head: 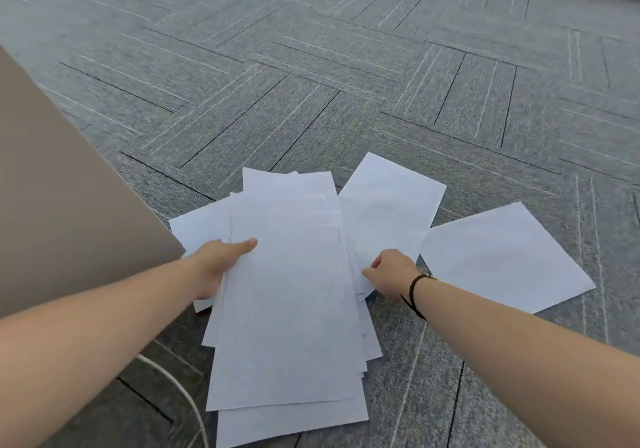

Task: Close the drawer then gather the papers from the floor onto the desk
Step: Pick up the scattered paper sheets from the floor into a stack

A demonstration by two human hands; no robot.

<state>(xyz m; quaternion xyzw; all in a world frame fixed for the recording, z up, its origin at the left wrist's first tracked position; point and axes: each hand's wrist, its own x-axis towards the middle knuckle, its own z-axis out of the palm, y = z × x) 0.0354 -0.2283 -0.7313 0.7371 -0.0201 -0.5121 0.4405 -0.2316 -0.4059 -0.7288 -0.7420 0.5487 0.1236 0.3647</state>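
Both arms outstretched, left hand (214, 267) gripping, right hand (389, 274) pinching.

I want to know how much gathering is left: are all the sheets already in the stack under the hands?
No. One sheet lies apart on the carpet, right of the right hand, outside the stack held by the left hand.

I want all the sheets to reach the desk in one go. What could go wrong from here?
1. The stack of papers is fanned unevenly, and the left hand grips only its side edge, so lower sheets may slip out on lifting.
2. The sheet lying apart on the carpet, beyond the right hand, could get left behind.
3. A white cable runs under the stack's near corner and might snag.
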